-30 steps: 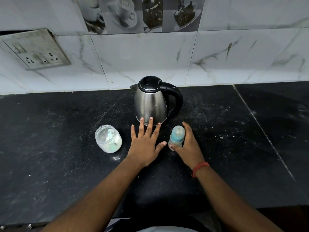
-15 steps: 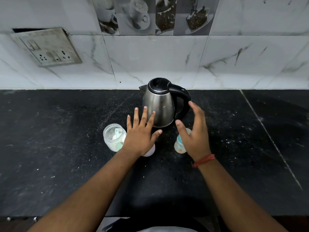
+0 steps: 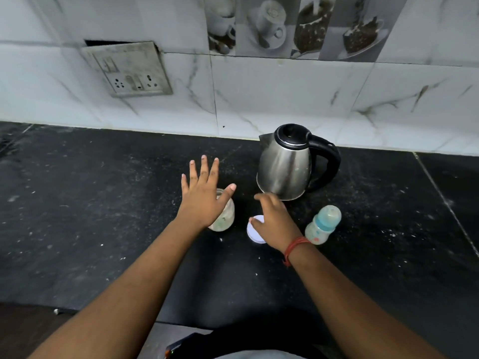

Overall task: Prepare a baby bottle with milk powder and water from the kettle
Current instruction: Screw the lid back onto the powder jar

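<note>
A steel kettle (image 3: 285,172) with a black lid and handle stands on the black counter (image 3: 103,216). To its front right stands a small baby bottle (image 3: 322,225) with a blue collar and clear cap. A clear glass jar (image 3: 226,216) of pale powder sits to the kettle's front left. My left hand (image 3: 203,195) hovers over the jar, fingers spread, holding nothing. My right hand (image 3: 274,221) rests over a white round lid (image 3: 252,233) lying flat between jar and bottle; whether it grips the lid I cannot tell.
A marble-tiled wall runs behind the counter, with a socket plate (image 3: 129,71) at the upper left. White powder specks dot the counter. The counter's front edge runs along the bottom, with a dark garment below.
My right hand left the bottle, passed near the kettle handle, and now sits over the white lid. My left hand shifted left over the jar. The camera view swung left.
</note>
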A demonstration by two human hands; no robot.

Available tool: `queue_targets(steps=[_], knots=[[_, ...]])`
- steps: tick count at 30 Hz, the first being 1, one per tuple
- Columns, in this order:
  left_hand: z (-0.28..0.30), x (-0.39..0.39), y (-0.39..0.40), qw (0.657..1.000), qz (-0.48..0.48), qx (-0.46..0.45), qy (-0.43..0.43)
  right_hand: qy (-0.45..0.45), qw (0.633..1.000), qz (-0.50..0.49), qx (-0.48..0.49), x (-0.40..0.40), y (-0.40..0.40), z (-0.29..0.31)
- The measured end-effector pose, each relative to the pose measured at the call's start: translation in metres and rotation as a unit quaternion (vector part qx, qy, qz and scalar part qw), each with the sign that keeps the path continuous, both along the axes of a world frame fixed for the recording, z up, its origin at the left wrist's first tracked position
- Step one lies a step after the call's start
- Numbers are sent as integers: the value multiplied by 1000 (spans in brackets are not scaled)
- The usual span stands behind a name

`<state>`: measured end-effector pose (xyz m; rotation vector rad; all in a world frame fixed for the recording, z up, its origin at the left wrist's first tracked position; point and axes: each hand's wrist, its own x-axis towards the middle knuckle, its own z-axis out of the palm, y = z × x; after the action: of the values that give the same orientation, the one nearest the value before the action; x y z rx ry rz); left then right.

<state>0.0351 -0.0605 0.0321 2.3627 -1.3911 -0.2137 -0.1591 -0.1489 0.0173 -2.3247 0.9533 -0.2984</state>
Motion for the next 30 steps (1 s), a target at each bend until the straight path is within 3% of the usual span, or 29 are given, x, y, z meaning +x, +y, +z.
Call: queue_targets(steps=[2,5,8,13,18,30], knots=[[-4,8,9,994,27,-25,108,92,996,16,1,4,2,-16],[-11,16,24,958,37,-51,280,185,982,20,-14,9,4,-31],[-22,20,37,931,17,-27,365,222,974,22,-32,9,6,-40],[-44,19,46,916,-18,-5,402,212,976,13,-41,10,10,-45],[-58,12,48,910,-33,-49,411,172,985,1,-27,9,13,-44],[-64,-10,35,907,21,-162,388,-8,992,-104,65,-4,8,-14]])
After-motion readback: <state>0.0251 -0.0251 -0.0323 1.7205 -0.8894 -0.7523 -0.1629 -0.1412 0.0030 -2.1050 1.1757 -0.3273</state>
